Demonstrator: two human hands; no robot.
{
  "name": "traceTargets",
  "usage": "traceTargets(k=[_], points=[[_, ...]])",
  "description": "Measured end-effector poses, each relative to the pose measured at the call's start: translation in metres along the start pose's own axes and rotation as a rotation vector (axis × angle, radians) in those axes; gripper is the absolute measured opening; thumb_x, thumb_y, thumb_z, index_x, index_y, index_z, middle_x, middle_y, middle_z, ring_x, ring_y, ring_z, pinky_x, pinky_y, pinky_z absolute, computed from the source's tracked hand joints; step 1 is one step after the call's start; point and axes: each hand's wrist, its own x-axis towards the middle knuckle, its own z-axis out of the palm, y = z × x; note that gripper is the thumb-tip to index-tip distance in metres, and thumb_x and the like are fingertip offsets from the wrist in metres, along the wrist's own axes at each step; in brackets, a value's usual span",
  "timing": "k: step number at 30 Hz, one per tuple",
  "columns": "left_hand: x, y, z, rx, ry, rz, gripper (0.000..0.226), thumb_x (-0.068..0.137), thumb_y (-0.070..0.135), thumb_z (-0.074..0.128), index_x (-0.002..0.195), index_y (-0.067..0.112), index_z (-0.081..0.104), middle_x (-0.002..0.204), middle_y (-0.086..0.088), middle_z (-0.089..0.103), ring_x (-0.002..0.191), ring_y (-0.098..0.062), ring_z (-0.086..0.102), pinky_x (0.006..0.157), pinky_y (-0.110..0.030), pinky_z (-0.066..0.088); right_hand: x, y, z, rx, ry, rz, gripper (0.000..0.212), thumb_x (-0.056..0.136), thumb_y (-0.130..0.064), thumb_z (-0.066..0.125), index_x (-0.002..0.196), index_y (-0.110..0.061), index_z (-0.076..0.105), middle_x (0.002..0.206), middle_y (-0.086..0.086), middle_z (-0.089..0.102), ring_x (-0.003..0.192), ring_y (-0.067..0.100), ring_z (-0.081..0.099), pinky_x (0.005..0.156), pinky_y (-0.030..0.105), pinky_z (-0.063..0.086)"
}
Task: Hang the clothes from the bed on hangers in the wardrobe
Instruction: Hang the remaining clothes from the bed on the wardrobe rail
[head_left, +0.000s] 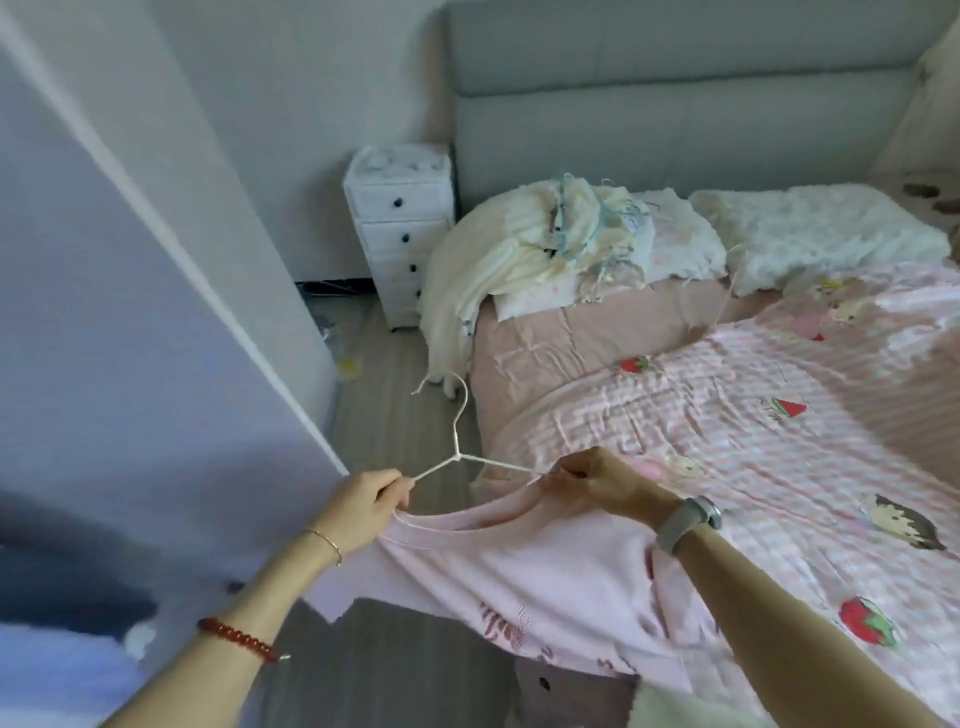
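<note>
The bed (727, 415) takes up the right of the view, and the pink T-shirt (545, 566) hangs off its near edge with its hem trailing low, so the hem may drag across the floor (395, 415) if lifted carelessly. The white wire hanger (457, 447) sits partly inside the neckline; the thin wire could overstretch the collar or slip back out. The left hand (363, 501) has its grip clamped on collar and hanger arm, while the right hand (597, 478) pinches the collar's other side; either pinch loosening would likely drop the shirt.
</note>
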Motion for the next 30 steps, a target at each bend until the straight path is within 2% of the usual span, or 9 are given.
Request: traceTargets(k=[2, 6, 9, 13, 16, 24, 27, 28, 30], points=[[-0.033, -0.043, -0.036, -0.041, 0.081, -0.074, 0.041, 0.093, 0.010, 0.050, 0.054, 0.020, 0.049, 0.052, 0.005, 0.048, 0.047, 0.003, 0.046, 0.052, -0.014, 0.032, 0.027, -0.044, 0.035, -0.041, -0.146, -0.056, 0.042, 0.086, -0.038, 0.059, 0.075, 0.003, 0.061, 0.062, 0.010, 0.050, 0.060, 0.007, 0.043, 0.059, 0.027, 0.036], [-0.115, -0.124, -0.109, -0.087, 0.269, -0.250, 0.040, 0.092, 0.015, 0.052, 0.053, 0.020, 0.053, 0.051, 0.007, 0.050, 0.050, -0.003, 0.043, 0.054, -0.014, 0.032, 0.058, -0.155, 0.113, -0.158, -0.449, -0.221, 0.036, 0.092, -0.029, 0.053, 0.060, -0.015, 0.045, 0.058, -0.006, 0.037, 0.050, -0.002, 0.034, 0.054, 0.015, 0.028], [-0.180, -0.172, -0.152, -0.145, 0.401, -0.352, 0.035, 0.093, 0.014, 0.051, 0.059, 0.017, 0.057, 0.060, 0.007, 0.057, 0.060, -0.003, 0.050, 0.063, -0.018, 0.038, 0.070, -0.229, 0.171, -0.190, -0.597, -0.344, 0.031, 0.093, -0.033, 0.050, 0.067, -0.017, 0.047, 0.066, -0.005, 0.040, 0.058, 0.003, 0.036, 0.056, 0.016, 0.031], [-0.254, -0.216, -0.183, -0.201, 0.587, -0.448, 0.039, 0.092, 0.007, 0.051, 0.056, 0.020, 0.055, 0.057, 0.010, 0.058, 0.056, 0.006, 0.050, 0.064, -0.012, 0.038, 0.081, -0.308, 0.238, -0.285, -0.746, -0.488, 0.029, 0.094, -0.033, 0.049, 0.067, -0.022, 0.047, 0.064, -0.009, 0.040, 0.055, -0.001, 0.036, 0.054, 0.009, 0.031], [-0.303, -0.235, -0.189, -0.209, 0.650, -0.525, 0.037, 0.093, 0.010, 0.052, 0.057, 0.019, 0.056, 0.052, 0.011, 0.057, 0.054, 0.006, 0.051, 0.061, -0.006, 0.036, 0.083, -0.341, 0.282, -0.390, -0.867, -0.551, 0.027, 0.094, -0.036, 0.047, 0.070, -0.023, 0.050, 0.066, -0.012, 0.045, 0.061, 0.001, 0.041, 0.060, 0.011, 0.033], [-0.416, -0.247, -0.178, -0.252, 0.880, -0.758, 0.038, 0.093, 0.016, 0.052, 0.055, 0.022, 0.054, 0.056, 0.005, 0.052, 0.054, -0.006, 0.043, 0.057, -0.016, 0.033, 0.058, -0.418, 0.364, -0.569, -1.165, -0.817, 0.015, 0.094, -0.041, 0.041, 0.086, -0.037, 0.053, 0.087, -0.015, 0.053, 0.084, 0.004, 0.050, 0.089, 0.023, 0.040], [-0.453, -0.240, -0.166, -0.342, 1.037, -0.765, 0.042, 0.090, 0.025, 0.058, 0.048, 0.027, 0.056, 0.056, 0.006, 0.055, 0.056, -0.002, 0.046, 0.065, -0.021, 0.036, 0.041, -0.450, 0.386, -0.645, -1.228, -0.972, 0.028, 0.096, -0.036, 0.040, 0.103, -0.016, 0.059, 0.098, 0.001, 0.058, 0.086, 0.012, 0.050, 0.081, 0.020, 0.040], [-0.465, -0.235, -0.163, -0.369, 1.090, -0.779, 0.040, 0.085, 0.033, 0.058, 0.045, 0.028, 0.058, 0.053, 0.010, 0.056, 0.055, 0.001, 0.047, 0.065, -0.017, 0.036, 0.034, -0.460, 0.393, -0.662, -1.242, -1.026, 0.031, 0.096, -0.034, 0.040, 0.100, -0.010, 0.059, 0.096, 0.007, 0.057, 0.082, 0.012, 0.049, 0.077, 0.019, 0.040], [-0.484, -0.227, -0.161, -0.384, 1.198, -0.822, 0.038, 0.083, 0.035, 0.060, 0.046, 0.026, 0.060, 0.051, 0.018, 0.058, 0.053, 0.005, 0.048, 0.062, -0.009, 0.035, 0.019, -0.476, 0.408, -0.664, -1.267, -1.139, 0.027, 0.097, -0.033, 0.041, 0.079, -0.019, 0.056, 0.079, 0.000, 0.053, 0.071, 0.006, 0.045, 0.071, 0.021, 0.038]])
